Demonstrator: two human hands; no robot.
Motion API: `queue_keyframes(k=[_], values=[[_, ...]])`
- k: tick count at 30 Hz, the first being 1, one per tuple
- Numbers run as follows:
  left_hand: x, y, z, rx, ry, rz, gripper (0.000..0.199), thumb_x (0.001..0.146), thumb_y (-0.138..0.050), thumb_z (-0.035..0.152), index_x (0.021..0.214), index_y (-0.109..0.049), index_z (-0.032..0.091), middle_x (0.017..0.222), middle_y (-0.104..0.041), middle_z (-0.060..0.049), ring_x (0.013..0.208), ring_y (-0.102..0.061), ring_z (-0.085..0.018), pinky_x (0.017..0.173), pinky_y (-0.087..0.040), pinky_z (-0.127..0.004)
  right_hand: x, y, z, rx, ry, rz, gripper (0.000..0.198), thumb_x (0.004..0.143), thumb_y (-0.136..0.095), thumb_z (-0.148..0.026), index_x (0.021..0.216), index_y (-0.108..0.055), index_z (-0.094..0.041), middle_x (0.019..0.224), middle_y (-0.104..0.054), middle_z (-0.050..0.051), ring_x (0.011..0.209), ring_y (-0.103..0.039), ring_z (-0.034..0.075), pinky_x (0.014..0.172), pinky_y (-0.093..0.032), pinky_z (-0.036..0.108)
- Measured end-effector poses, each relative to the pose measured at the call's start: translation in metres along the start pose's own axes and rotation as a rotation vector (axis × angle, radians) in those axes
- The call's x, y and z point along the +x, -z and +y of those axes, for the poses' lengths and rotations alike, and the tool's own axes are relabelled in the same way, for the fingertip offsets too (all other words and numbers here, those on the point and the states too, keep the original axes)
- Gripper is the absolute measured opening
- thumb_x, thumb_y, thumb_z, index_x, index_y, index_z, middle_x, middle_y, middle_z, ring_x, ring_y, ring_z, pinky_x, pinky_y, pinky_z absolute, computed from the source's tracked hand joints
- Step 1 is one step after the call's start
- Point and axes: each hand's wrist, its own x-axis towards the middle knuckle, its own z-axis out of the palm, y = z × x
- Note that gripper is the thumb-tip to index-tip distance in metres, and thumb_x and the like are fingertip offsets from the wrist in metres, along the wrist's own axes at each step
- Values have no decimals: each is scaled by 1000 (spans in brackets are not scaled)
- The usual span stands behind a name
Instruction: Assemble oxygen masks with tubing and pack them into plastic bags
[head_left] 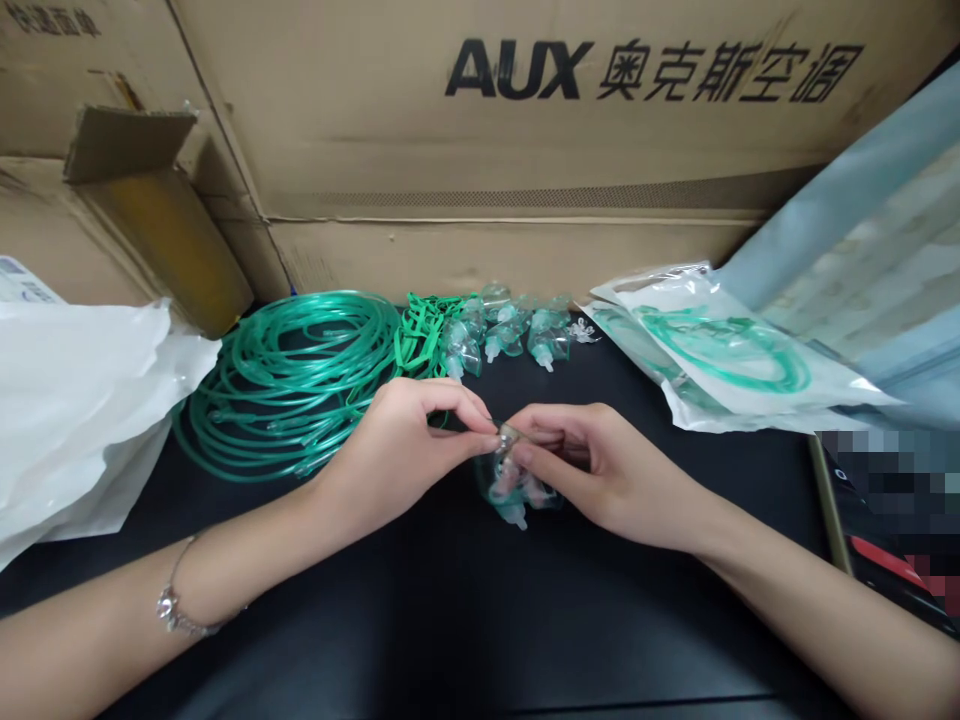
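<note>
A clear, green-tinted oxygen mask [513, 514] hangs between my hands above the black table, its pale connector pointing toward me. My right hand [592, 462] is closed on the mask's far right side, thumb against fingers. At the narrow far end of the same mask, my left hand [416, 440] pinches with thumb and forefinger. Whether a small part sits in that pinch is hidden. Beyond my hands lie several more masks [505, 330], and beside them a small pile of clear or whitish pieces [583, 331].
Left of the masks are green elastic straps [421, 330] and a big coil of green tubing [300, 370]. White plastic bags [82, 390] lie far left, packaged tubing [727, 350] at right. A large cardboard box [487, 150] forms the back; a dark device [862, 520] lies right.
</note>
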Motion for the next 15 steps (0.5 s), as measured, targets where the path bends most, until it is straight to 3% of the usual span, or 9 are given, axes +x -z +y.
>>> queue_keyframes(k=[7, 12, 15], values=[[-4, -5, 1, 30, 17, 55, 9, 70, -63, 18, 62, -60, 17, 73, -63, 0, 70, -59, -12, 62, -47, -21, 0, -4, 1, -100, 46, 96, 15, 83, -48, -21, 75, -58, -14, 66, -64, 2, 54, -56, 8, 50, -44, 19], [5, 2, -2, -103, 78, -32, 16, 63, -71, 20, 74, -60, 15, 74, -64, 0, 74, -60, -14, 72, -48, -24, 0, 1, -2, 41, -2, 59, 16, 81, -52, -26, 71, -57, -14, 60, -63, 2, 47, -52, 7, 45, -42, 18], [10, 9, -4, -158, 94, -164, 18, 63, -71, 21, 77, -61, 15, 76, -65, 0, 76, -61, -13, 74, -48, -25, 0, 4, -3, 102, -17, 24, 18, 80, -56, -29, 70, -57, -13, 59, -63, 2, 46, -51, 7, 44, -40, 18]])
